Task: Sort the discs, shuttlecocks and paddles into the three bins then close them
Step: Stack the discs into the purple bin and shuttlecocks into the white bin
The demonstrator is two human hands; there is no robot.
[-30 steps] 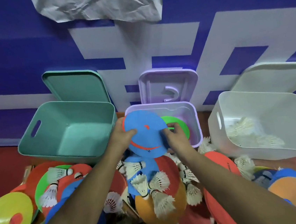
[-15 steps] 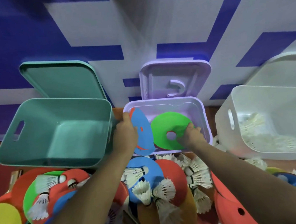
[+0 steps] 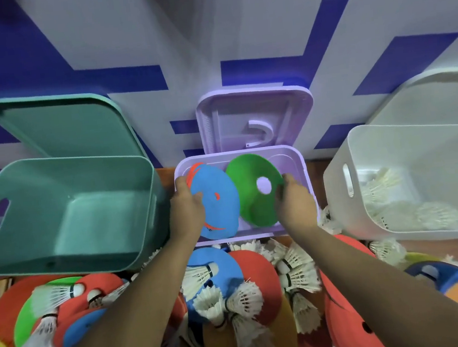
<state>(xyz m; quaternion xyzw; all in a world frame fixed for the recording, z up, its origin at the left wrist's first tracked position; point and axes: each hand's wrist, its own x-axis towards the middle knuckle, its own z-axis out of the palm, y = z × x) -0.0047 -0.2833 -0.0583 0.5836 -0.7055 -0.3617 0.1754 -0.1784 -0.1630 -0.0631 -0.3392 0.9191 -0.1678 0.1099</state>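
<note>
The small purple bin (image 3: 306,176) stands open in the middle, its lid (image 3: 256,119) leaning on the wall behind. My left hand (image 3: 186,209) grips a blue disc (image 3: 219,202) with orange discs stacked behind it, tilted inside the bin's left side. My right hand (image 3: 294,203) holds the edge of a green disc (image 3: 255,190) with a centre hole, tilted inside the bin's right side. The teal bin (image 3: 65,213) at left holds nothing. The white bin (image 3: 409,179) at right holds several shuttlecocks (image 3: 393,192).
Below the bins lies a pile of red, blue, green, orange and yellow discs (image 3: 256,280) with several white shuttlecocks (image 3: 235,299) scattered on top. The teal lid (image 3: 61,126) and a white lid (image 3: 440,94) lean against the blue and white wall.
Both hands went forward into the purple bin. The left lowered the blue and orange discs in; the right took the green disc and tipped it up beside them.
</note>
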